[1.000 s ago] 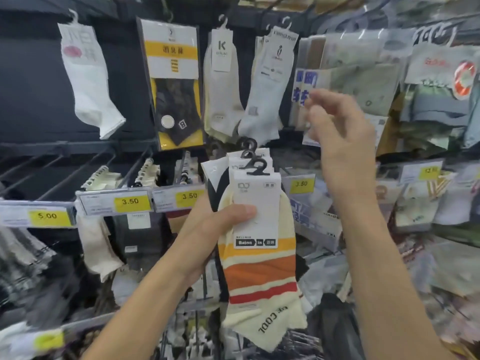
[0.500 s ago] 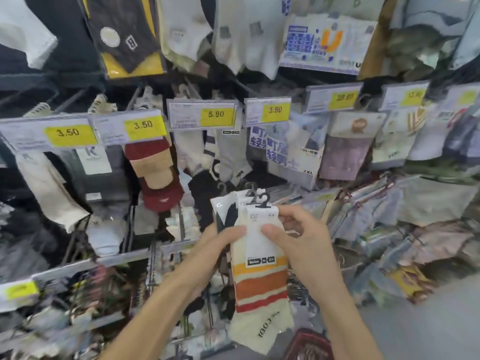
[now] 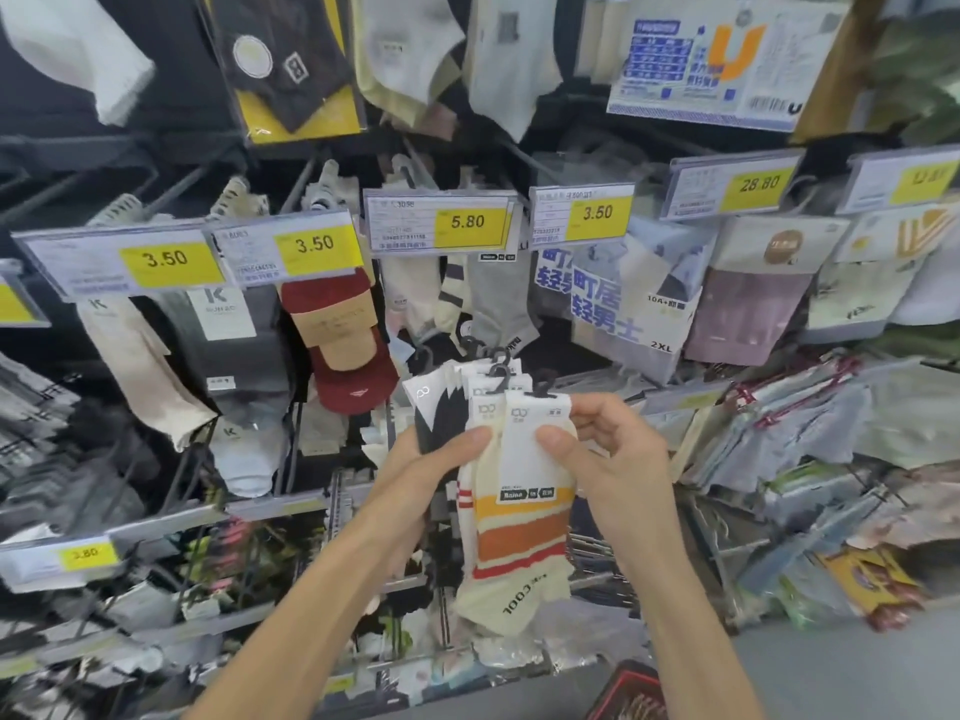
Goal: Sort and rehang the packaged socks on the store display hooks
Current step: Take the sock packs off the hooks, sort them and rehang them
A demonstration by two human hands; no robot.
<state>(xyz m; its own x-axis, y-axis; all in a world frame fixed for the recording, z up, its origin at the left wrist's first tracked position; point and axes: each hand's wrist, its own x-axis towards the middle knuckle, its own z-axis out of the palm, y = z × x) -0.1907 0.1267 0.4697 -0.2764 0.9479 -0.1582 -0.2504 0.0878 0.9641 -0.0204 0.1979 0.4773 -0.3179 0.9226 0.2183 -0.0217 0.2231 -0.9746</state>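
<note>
Sorting step, low and central before the display. The left hand (image 3: 431,459) has its grip clasped round a fanned bundle of packaged socks (image 3: 480,402). The right hand (image 3: 618,454) pinches the header card of the nearest, orange-striped pair (image 3: 524,537). Judged next move: slide that pair free and thread its black hanger (image 3: 543,388) beneath the 5.80 price tag (image 3: 467,221), where similar socks (image 3: 498,304) hang.

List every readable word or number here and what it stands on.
"3.50": three yellow price tags
"5.80": centre price tag
"28.80": right-hand price tag
"COOL": striped sock, front of held sock bundle
"2XL": clear pack
"K": sock card
Small print and far-right tag: blurred.
</note>
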